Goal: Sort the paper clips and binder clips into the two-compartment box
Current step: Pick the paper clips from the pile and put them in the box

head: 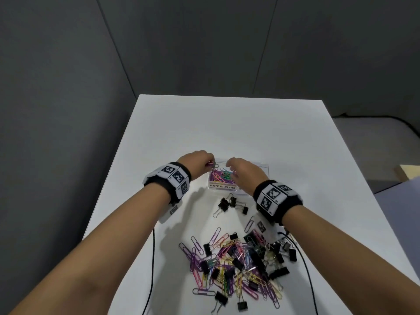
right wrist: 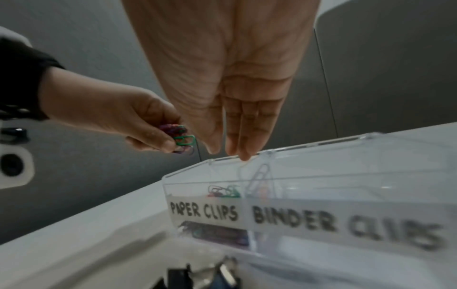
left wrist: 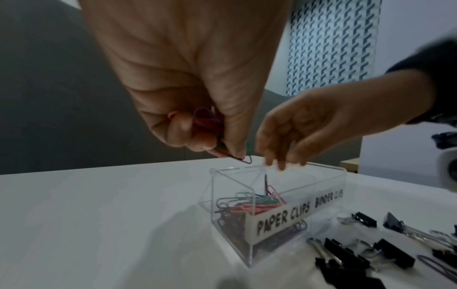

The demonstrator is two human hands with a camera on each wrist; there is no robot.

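A clear two-compartment box stands mid-table, labelled PAPER CLIPS on the left and BINDER CLIPS on the right. The left compartment holds several coloured paper clips. My left hand pinches a small bunch of paper clips just above the box's left end. My right hand hangs over the box with straight fingers pointing down, holding nothing. A loose paper clip is in the air below its fingertips, over the divider.
A mixed heap of coloured paper clips and black binder clips lies on the white table near me. A few black binder clips lie just in front of the box. Black cables run along both sides.
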